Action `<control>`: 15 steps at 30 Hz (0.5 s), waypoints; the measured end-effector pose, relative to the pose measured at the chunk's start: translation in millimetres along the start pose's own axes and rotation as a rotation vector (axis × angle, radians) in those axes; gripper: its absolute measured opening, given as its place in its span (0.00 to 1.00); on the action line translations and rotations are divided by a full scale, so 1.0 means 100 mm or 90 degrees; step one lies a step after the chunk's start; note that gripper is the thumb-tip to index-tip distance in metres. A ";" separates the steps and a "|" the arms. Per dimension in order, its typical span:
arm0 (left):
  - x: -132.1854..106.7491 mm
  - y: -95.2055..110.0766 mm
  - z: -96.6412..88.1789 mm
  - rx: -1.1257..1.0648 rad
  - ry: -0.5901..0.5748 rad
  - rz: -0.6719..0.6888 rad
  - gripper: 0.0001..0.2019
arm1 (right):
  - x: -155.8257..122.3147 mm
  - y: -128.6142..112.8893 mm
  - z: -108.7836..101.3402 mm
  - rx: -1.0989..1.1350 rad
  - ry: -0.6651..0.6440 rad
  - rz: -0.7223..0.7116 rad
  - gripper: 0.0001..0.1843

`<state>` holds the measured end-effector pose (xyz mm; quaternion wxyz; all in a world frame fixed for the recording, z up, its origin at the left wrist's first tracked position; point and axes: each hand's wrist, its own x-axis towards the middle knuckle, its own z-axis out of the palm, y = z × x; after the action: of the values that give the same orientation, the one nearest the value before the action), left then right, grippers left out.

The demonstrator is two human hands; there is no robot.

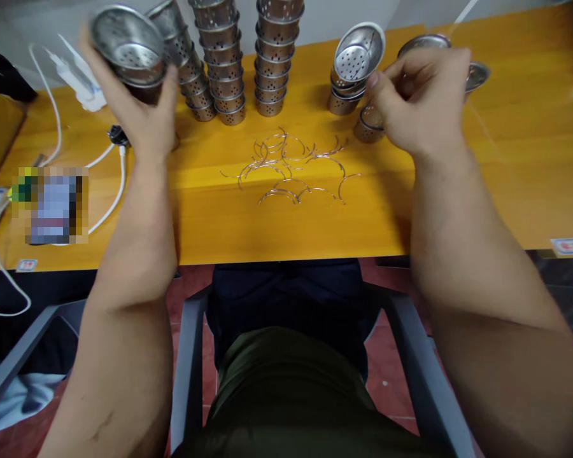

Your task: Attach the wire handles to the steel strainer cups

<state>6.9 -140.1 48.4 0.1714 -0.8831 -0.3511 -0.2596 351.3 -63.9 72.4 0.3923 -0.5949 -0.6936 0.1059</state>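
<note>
My left hand (pixel 146 121) is wrapped round a perforated metal strainer basket (pixel 127 48), raised at the upper left and tilted so its inside shows. It is slightly blurred, and whether more baskets sit nested beneath it I cannot tell. At the right, my right hand (pixel 423 102) is closed, fingers curled, with the thumb near the rim of a tilted strainer basket (pixel 356 60) on a short stack. What its fingers hold is hidden. Another strainer basket (pixel 370 124) shows partly below the thumb. Between my hands, several thin curved metal wires (pixel 286 165) lie scattered on the yellow table (pixel 286 232).
Tall stacks of strainer baskets (pixel 224 70) stand along the wall, with another stack (pixel 272 70) beside them. More metal rims (pixel 424 41) show behind my right hand. White cables (pixel 123 184), a power strip (pixel 88 92) and a blurred-out phone (pixel 55 210) lie at the left.
</note>
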 end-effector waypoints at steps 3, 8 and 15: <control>0.10 0.12 -0.05 -0.079 -0.015 0.009 0.34 | -0.08 -0.11 0.09 0.070 -0.032 -0.068 0.22; 0.29 -0.27 0.12 -0.209 -0.060 0.011 0.36 | -0.21 -0.33 0.33 0.180 -0.289 -0.152 0.56; 0.30 -0.67 0.70 -0.378 -0.030 -0.098 0.44 | -0.25 -0.43 0.42 0.114 -0.356 -0.114 0.53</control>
<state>1.6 -43.9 17.2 -0.1225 -0.8711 -0.3301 -0.3423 290.8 -84.9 60.1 0.2452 -0.4423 -0.8120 0.2915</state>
